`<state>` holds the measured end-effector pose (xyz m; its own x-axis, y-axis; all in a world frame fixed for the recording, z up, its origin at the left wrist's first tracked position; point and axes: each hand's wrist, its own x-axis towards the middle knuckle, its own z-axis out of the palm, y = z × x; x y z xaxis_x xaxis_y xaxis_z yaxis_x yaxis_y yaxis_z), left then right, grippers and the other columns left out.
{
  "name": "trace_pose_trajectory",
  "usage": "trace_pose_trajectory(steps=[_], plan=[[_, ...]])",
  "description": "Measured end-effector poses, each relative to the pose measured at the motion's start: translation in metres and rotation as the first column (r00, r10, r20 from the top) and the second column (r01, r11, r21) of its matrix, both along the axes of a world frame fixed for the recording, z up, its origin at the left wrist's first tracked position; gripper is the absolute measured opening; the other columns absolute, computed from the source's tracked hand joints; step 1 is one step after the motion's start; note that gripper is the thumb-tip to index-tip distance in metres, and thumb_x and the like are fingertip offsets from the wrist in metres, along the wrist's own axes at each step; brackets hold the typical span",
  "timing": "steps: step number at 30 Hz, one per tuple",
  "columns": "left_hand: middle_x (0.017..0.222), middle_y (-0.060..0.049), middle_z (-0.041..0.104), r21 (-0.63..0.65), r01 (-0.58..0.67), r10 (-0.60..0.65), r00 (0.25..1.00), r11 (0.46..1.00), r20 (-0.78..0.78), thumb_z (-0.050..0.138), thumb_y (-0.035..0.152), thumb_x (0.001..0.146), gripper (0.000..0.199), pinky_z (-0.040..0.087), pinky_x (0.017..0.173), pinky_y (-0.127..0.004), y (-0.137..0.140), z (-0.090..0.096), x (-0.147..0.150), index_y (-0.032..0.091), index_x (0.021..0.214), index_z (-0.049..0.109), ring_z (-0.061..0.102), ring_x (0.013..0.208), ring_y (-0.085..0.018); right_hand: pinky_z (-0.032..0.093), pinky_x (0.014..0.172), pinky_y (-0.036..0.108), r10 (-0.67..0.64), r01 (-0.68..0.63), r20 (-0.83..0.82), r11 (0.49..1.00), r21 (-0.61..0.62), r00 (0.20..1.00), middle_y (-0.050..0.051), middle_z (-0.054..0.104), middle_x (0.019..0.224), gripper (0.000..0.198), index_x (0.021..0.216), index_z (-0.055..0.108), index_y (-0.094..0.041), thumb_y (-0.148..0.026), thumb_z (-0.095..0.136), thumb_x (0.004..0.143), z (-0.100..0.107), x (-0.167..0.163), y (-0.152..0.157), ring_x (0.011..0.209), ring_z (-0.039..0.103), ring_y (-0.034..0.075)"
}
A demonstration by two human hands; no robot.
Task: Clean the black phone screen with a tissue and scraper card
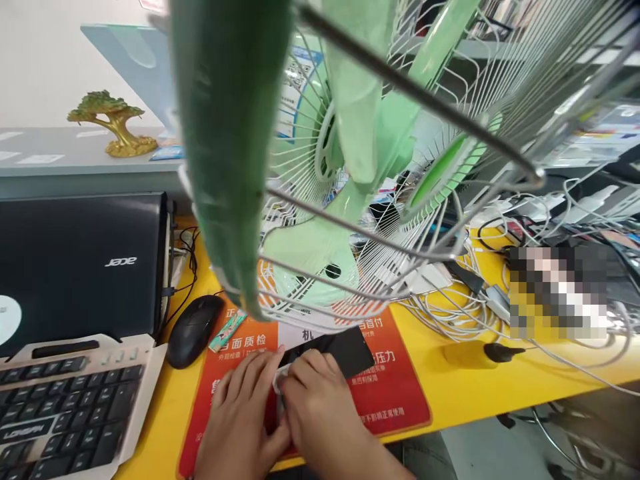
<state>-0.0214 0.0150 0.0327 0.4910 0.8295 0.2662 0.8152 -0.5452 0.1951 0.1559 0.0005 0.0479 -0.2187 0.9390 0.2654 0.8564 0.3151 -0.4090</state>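
Head view: the right hand [320, 397] partly hides a black slab [351, 353].

Pale-green, wire-caged fan [360, 127] located at twelve o'clock; gold-trunked tree figurine [120, 127] at ten; black Acer laptop [75, 267] at nine; rounded black mouse [194, 332] at eight.

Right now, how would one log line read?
left hand: palm down, fingers extended; right hand: fingers curled, hold unclear; black phone-like slab: partly behind right hand, over red mat
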Motion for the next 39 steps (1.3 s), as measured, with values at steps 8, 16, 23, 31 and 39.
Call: trace_pose_trajectory(steps=[8,16,23,31,39], plan=[[0.135,-0.007,0.061,-0.025,0.007,-0.008,0.999,1.000,-0.035,0.055,0.025,0.080,0.069,0.039,0.100,-0.045,0.001,0.007,0.001,0.025,0.146,0.037,0.053,0.125,-0.029,0.032,0.078,0.036,-0.256,0.255,-0.009,0.959,0.120,0.967,0.004,0.068,0.086,0.020,0.090,0.070,-0.023,-0.012,0.054,0.090,0.005,0.062,0.002,0.091,0.052,0.023],[0.136,-0.007,0.061,-0.014,0.014,-0.015,0.999,1.000,-0.049,0.054,0.025,0.082,0.069,0.041,0.098,-0.046,0.001,0.003,-0.002,0.025,0.148,0.036,0.054,0.125,-0.030,0.032,0.075,0.035,-0.003,0.004,-0.079,1.000,0.017,0.997,0.000,0.065,0.086,0.013,0.096,0.067,-0.025,-0.017,0.057,0.092,-0.001,0.025,-0.026,0.088,0.051,0.020],[0.136,-0.008,0.061,-0.024,-0.018,0.017,0.999,1.000,-0.041,0.051,0.023,0.082,0.066,0.040,0.100,-0.049,0.000,0.005,0.000,0.025,0.147,0.038,0.053,0.126,-0.031,0.040,0.077,0.035,-0.357,0.348,0.042,0.927,0.142,0.933,0.004,0.066,0.084,0.016,0.094,0.069,-0.021,-0.016,0.054,0.095,-0.006,0.132,-0.044,0.085,0.054,0.021],[0.151,-0.008,0.048,-0.091,-0.050,0.047,0.998,0.995,-0.034,0.049,0.024,0.086,0.066,0.039,0.104,-0.052,-0.004,0.009,0.004,0.027,0.150,0.032,0.046,0.135,-0.030,0.044,0.079,0.038,-0.519,0.469,0.226,0.849,0.243,0.824,0.007,0.064,0.089,0.023,0.110,0.068,-0.017,-0.022,0.049,0.099,-0.012,0.128,-0.039,0.085,0.058,0.024],[0.144,-0.007,0.055,-0.132,-0.028,0.028,1.000,0.991,-0.008,0.050,0.024,0.088,0.062,0.043,0.104,-0.054,-0.003,0.006,-0.002,0.028,0.147,0.033,0.048,0.134,-0.030,0.044,0.087,0.041,-0.462,0.423,0.012,0.820,0.386,0.887,0.011,0.067,0.110,0.034,0.129,0.057,-0.017,-0.024,0.053,0.096,-0.007,0.100,-0.055,0.100,0.059,0.027]])
